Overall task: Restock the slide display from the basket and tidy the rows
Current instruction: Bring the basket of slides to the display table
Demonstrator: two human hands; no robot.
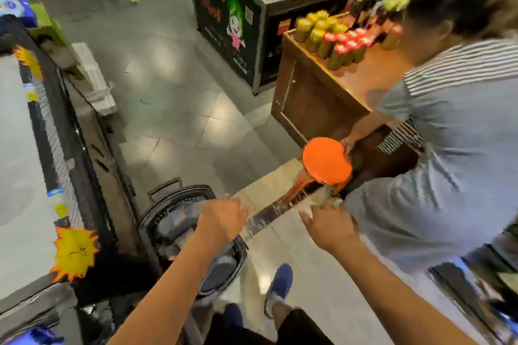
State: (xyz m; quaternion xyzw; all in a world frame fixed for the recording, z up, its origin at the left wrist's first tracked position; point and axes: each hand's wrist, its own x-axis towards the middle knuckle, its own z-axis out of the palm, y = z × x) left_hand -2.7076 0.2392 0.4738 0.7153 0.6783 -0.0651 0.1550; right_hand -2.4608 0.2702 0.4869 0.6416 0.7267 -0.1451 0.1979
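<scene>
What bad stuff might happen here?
1. The orange stool stands in the walkway just ahead; someone might trip on it.
2. Another person bends right beside the stool and might get bumped.
3. The basket sits on the floor near the shoe, so it might get kicked.

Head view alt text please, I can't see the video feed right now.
The wearer's left hand hovers over a black plastic basket on the tiled floor while the right hand reaches toward a second person in a grey shirt, who bends down holding a round orange stool beside a wooden stand of yellow- and red-capped bottles.
</scene>
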